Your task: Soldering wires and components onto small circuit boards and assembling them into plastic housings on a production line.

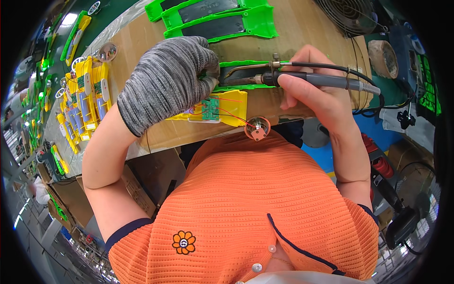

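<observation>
My left hand (168,80), in a grey striped knit glove, is closed around the left end of a green plastic casing (257,87) with a dark panel inside; its fingertips are partly hidden. My bare right hand (317,90) grips a soldering iron (321,79) with a thin feed tube (241,69) fixed above it. The iron's tip is over the dark panel, close to my left fingers; whether it touches cannot be made out. Just nearer to me lies a yellow casing (240,108) with a green circuit board (211,109). A red wire runs from it to a round metal lamp part (257,128) at the table edge.
More green casings (213,23) with dark panels lie at the far side of the cardboard-covered table (293,28). Yellow casings with boards (85,99) are gathered at left. At right are a fan guard (347,14), a tape roll (383,59) and the iron's cable (382,102).
</observation>
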The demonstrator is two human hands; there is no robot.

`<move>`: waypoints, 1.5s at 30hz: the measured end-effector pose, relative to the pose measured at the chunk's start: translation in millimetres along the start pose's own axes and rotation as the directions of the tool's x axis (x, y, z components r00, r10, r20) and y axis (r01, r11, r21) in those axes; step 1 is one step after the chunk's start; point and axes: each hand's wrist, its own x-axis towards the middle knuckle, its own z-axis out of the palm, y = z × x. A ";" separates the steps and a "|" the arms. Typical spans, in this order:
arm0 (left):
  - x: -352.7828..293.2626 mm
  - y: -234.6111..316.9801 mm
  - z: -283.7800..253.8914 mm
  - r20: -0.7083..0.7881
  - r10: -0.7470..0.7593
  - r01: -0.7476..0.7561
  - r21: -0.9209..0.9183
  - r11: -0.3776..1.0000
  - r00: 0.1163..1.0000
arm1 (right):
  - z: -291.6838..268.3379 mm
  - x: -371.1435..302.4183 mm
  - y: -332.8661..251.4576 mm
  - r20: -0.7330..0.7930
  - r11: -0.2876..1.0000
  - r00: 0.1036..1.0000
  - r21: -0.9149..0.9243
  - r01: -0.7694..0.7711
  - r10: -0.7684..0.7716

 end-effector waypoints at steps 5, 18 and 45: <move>0.4 -0.3 -0.7 -0.003 0.006 -0.006 -0.012 1.000 1.000 | -0.2 -0.3 3.5 0.003 1.000 1.000 0.013 0.020 -0.020; -0.1 -0.2 -2.1 0.003 -0.008 0.007 0.023 1.000 1.000 | -10.4 -11.3 11.7 -0.099 0.956 0.979 0.221 0.194 -0.176; -21.0 41.8 -13.1 -0.138 0.170 -0.150 0.147 0.978 0.976 | -2.9 -25.7 14.2 -0.277 0.928 0.937 0.240 0.284 -0.215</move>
